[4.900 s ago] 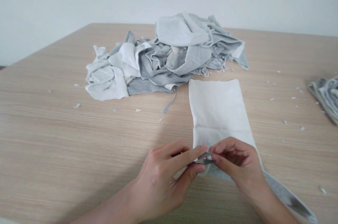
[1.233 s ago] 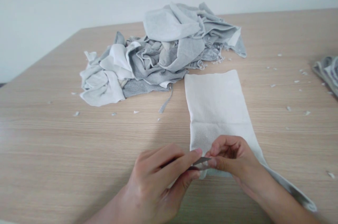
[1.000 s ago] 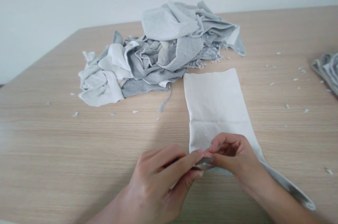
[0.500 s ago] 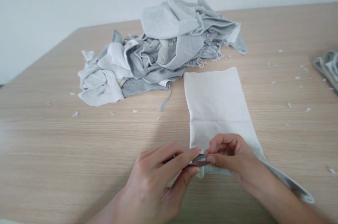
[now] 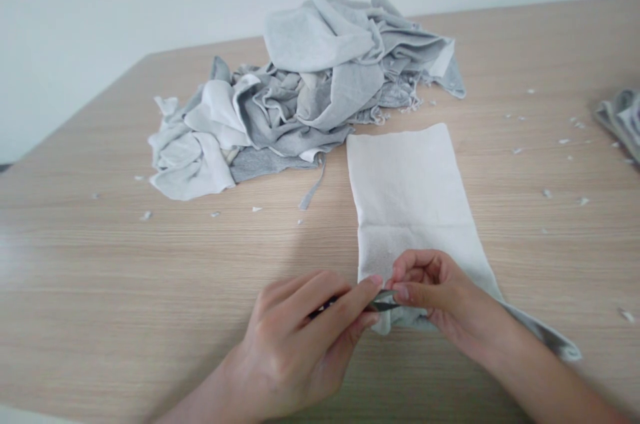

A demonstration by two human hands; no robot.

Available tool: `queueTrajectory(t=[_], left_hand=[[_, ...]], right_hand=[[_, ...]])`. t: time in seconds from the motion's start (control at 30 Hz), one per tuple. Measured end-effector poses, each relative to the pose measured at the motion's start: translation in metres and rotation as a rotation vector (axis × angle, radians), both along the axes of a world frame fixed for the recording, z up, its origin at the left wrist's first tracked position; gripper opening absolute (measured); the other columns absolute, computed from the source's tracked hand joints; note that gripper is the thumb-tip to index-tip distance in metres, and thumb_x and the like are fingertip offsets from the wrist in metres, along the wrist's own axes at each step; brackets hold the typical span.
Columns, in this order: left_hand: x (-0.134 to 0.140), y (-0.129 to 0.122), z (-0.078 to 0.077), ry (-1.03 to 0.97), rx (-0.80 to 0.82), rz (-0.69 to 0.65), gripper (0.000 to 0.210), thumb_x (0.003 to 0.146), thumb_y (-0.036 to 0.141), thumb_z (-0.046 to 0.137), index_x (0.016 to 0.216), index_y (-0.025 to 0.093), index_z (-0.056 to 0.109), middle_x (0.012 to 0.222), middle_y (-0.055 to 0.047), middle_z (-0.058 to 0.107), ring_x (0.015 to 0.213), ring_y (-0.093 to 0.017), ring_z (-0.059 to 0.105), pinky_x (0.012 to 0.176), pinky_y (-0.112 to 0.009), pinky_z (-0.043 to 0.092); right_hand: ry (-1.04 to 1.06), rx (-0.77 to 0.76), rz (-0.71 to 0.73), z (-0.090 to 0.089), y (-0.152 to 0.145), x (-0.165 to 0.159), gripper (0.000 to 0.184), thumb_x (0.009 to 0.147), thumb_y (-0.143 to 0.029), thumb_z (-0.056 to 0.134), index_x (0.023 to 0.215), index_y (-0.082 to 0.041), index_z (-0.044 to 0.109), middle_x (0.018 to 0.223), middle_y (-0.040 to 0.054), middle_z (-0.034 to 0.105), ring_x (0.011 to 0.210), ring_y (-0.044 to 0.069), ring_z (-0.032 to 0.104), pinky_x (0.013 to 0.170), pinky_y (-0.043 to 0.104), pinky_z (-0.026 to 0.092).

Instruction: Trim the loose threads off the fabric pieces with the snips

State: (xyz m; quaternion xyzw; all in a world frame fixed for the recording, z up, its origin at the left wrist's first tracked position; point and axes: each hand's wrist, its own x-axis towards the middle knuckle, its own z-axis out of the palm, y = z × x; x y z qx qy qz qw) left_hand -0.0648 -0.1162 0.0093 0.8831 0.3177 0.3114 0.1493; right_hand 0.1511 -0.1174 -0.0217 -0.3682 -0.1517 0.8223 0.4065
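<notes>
A wide desk (image 5: 150, 277) with a pale, straight-grained wood surface is seen from above, backed by a plain, whitish wall (image 5: 125, 4). Across the far middle of the desk, a loose heap of crumpled grey and white fabric pieces (image 5: 357, 94) is spread. Nearer, right of centre, an off-white rectangular cloth (image 5: 407, 177) is laid flat, crossed by a faint crease; its near end is partly covered by both hands, and a curled grey end is seen beyond the right forearm.

By the grip of the bare left hand (image 5: 300, 334), a small dark metal cutting tool (image 5: 386, 307) is held, its two blades slightly parted and pointed toward the right fingertips. The bare right hand (image 5: 445, 287) is held over the cloth's near end, thumb and fingers brought close; whether anything is pinched in that grip cannot be told.

At the right edge, a bundle of layered grey and white fabric (image 5: 623, 119) is cut off by the view. Below the heap, a thin grey fabric strip (image 5: 313, 189) is trailed. Tiny white scraps (image 5: 583, 201) are scattered on both sides.
</notes>
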Motion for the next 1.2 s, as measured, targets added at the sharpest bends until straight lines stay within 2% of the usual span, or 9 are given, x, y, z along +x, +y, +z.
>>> queueTrajectory(t=[0.23,0.47,0.67,0.8,1.03,1.2], left_hand=[[0.001,0.002,0.0,-0.022,0.093,0.005,0.028,0.089,0.009,0.072,0.116,0.011,0.072,0.085,-0.002,0.069,0.069,-0.012,0.063,0.058,-0.027,0.048],[0.002,0.002,0.002,0.006,0.064,0.0,0.027,0.091,0.009,0.07,0.117,0.01,0.071,0.084,-0.002,0.069,0.069,-0.012,0.063,0.058,-0.026,0.049],[0.003,0.001,0.0,-0.059,-0.092,-0.005,0.033,0.091,0.009,0.07,0.124,0.012,0.068,0.089,-0.002,0.069,0.07,-0.01,0.063,0.06,-0.023,0.051],[0.004,0.001,0.003,-0.096,-0.237,-0.002,0.032,0.092,0.009,0.068,0.124,0.013,0.069,0.086,-0.002,0.069,0.068,-0.01,0.062,0.057,-0.021,0.05],[0.008,0.003,0.008,-0.152,-0.414,0.039,0.024,0.093,0.012,0.068,0.116,0.015,0.074,0.081,-0.001,0.071,0.066,-0.008,0.063,0.057,-0.017,0.049],[0.005,0.006,0.01,-0.162,-0.53,0.074,0.02,0.092,0.015,0.07,0.11,0.021,0.076,0.081,0.002,0.073,0.067,-0.007,0.065,0.06,-0.016,0.05]], right_hand=[[-0.023,-0.004,0.001,0.0,0.001,0.0,0.026,0.055,-0.02,0.098,0.067,-0.018,0.076,0.062,-0.0024,0.076,0.057,0.005,0.069,0.056,0.009,0.05],[-0.031,0.015,0.012,0.002,0.002,0.001,0.025,0.056,-0.022,0.098,0.067,-0.018,0.076,0.062,-0.0028,0.076,0.057,0.004,0.069,0.055,0.008,0.048],[-0.054,0.016,0.003,0.002,0.001,0.001,0.028,0.053,-0.023,0.1,0.068,-0.018,0.076,0.065,-0.0019,0.077,0.058,0.004,0.069,0.058,0.009,0.051],[-0.046,0.017,-0.005,0.001,0.0,0.001,0.028,0.053,-0.021,0.1,0.068,-0.019,0.076,0.064,-0.003,0.077,0.056,0.004,0.068,0.056,0.008,0.05],[-0.074,-0.004,-0.023,0.001,0.0,0.0,0.029,0.052,-0.021,0.1,0.067,-0.018,0.075,0.063,-0.0026,0.076,0.056,0.004,0.068,0.055,0.008,0.05],[-0.102,0.003,-0.034,-0.001,0.0,0.0,0.029,0.052,-0.024,0.1,0.067,-0.018,0.075,0.063,-0.0021,0.076,0.055,0.005,0.068,0.054,0.009,0.05]])
